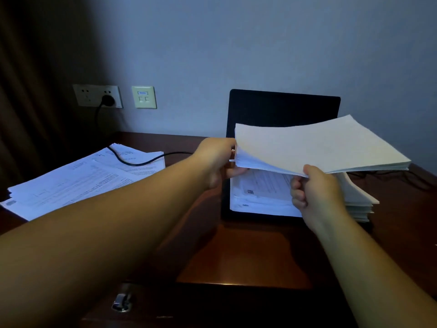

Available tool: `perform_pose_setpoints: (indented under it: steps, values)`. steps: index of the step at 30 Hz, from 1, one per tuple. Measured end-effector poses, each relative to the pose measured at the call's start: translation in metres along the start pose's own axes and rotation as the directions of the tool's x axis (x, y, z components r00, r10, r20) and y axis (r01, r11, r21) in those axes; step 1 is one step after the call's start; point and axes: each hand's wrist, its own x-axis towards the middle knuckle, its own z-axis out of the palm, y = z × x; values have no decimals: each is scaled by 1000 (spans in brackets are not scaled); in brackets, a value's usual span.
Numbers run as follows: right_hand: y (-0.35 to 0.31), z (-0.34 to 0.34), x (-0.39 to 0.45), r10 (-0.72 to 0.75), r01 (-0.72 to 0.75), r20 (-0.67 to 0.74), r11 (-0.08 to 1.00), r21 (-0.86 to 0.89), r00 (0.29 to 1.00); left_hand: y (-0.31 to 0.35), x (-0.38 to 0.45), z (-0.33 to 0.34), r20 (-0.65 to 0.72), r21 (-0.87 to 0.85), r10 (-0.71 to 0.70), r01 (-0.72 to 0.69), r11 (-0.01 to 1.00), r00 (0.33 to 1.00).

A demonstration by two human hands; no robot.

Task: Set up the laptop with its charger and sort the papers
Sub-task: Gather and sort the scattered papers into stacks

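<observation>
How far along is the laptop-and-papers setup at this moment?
Looks done: the laptop stands open, and a black cable runs from the wall socket toward it; the laptop end is hidden. In hand: the left hand and right hand lift a sheaf of papers off the stack on the laptop. Left: that stack and the loose sheets on the left.

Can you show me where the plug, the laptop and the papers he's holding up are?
plug [107, 99], head view, on its black round body in the wall socket.
laptop [283, 107], head view, on the dark screen above the papers.
held papers [319, 147], head view, on the blank top sheet.
</observation>
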Motion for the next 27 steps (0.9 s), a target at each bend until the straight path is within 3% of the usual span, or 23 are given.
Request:
perform_pose_setpoints:
  steps: [2,6,11,16,20,23,25,27]
  values:
    - [4,1,3,34,-35,-22,999,-30,999,-2,0,6,-54,-17,7,-8,1000,999]
    - [10,1,7,76,-82,-62,991,-103,995,-16,2,10,-106,138,16,-1,990,994]
    - [12,-3,10,145,-156,-80,976,-149,986,-33,10,9,-108,222,-14,38,974,994]
    - [6,-9,11,220,-223,-35,960,-170,975,-44,16,13,-132,226,-24,54,973,991]
    - [3,-12,5,310,-310,-16,947,-77,951,-53,19,17,-163,240,-38,77,968,986]
    - [7,-11,-6,344,-342,-2,931,-129,939,-55,19,18,-170,257,-43,86,963,985]
    - [9,-9,-12,258,-255,-22,932,-256,966,-56,20,18,-175,278,-47,95,956,983]
    - [7,-14,-13,3,-33,-75,910,-413,997,-55,19,17,-172,309,-33,85,947,985]
